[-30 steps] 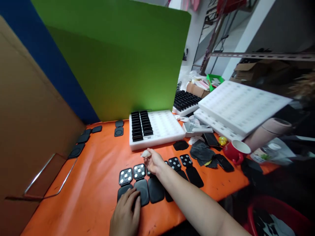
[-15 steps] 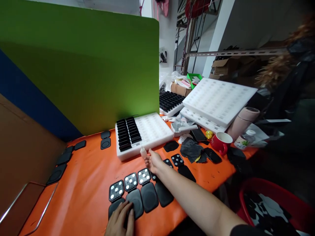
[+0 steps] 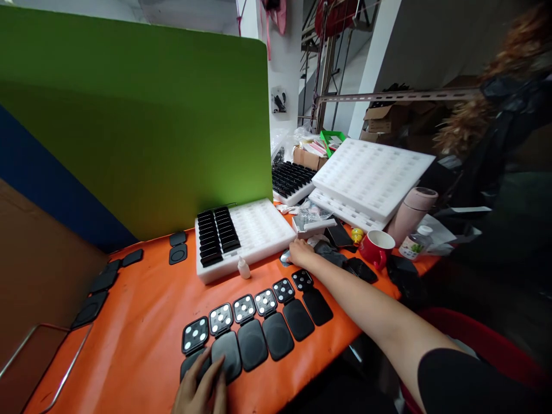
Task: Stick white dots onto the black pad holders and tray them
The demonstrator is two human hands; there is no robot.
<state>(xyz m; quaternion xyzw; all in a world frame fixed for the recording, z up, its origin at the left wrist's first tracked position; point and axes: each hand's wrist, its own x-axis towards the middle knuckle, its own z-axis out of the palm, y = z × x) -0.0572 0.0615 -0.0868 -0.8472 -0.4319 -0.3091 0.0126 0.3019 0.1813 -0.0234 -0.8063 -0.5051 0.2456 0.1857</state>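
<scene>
A row of several black hinged square pieces lies unfolded on the orange table; their upper panels (image 3: 221, 318) carry white round dots, and their lower panels (image 3: 253, 345) are plain. My left hand (image 3: 202, 388) rests on the leftmost lower panel (image 3: 190, 363), fingers apart. At the far side of the row, my right hand (image 3: 301, 253) reaches down to the table with curled fingers. A small pale grey-blue item (image 3: 285, 258) shows at its fingertips; its kind is unclear. The white dropper bottle (image 3: 244, 268) stands upright by the white foam tray (image 3: 267, 227), apart from both hands.
Black pieces (image 3: 210, 238) fill two columns of the foam tray. A green partition (image 3: 172, 126) rises behind. To the right are a dark cloth (image 3: 330, 253), a red mug (image 3: 377, 248), a pink flask (image 3: 413, 215) and a plastic bottle (image 3: 416, 241). More foam trays (image 3: 375, 178) lean behind.
My right hand has let go of the dropper bottle, now standing by the tray, and moved right to the far side of the row. My left hand stays on the leftmost piece.
</scene>
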